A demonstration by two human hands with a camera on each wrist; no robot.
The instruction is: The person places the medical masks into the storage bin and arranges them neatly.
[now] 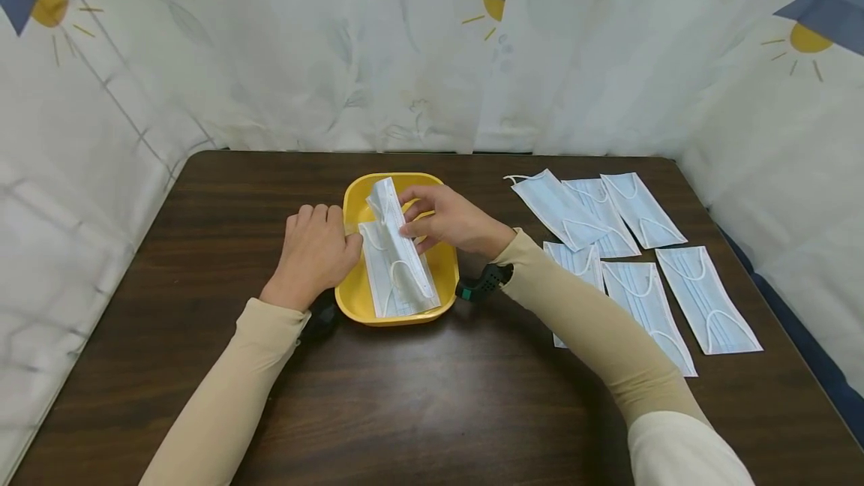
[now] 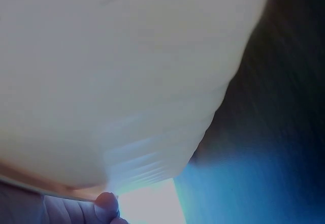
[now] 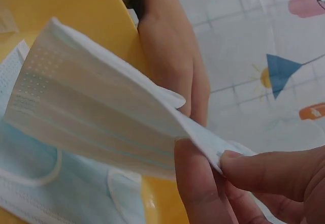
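In the head view a yellow tray holds a pale blue face mask with white ear loops. Above it, my right hand pinches the long edge of another mask between thumb and fingers; the right wrist view shows this mask tilted over the tray. My left hand grips the tray's left rim, its fingers curled. The left wrist view shows the tray's outer wall close up, with fingertips at its rim.
Several blue masks lie on the right side of the dark wooden table, some overlapping, partly under my right forearm. A white patterned curtain hangs behind the table and along its sides.
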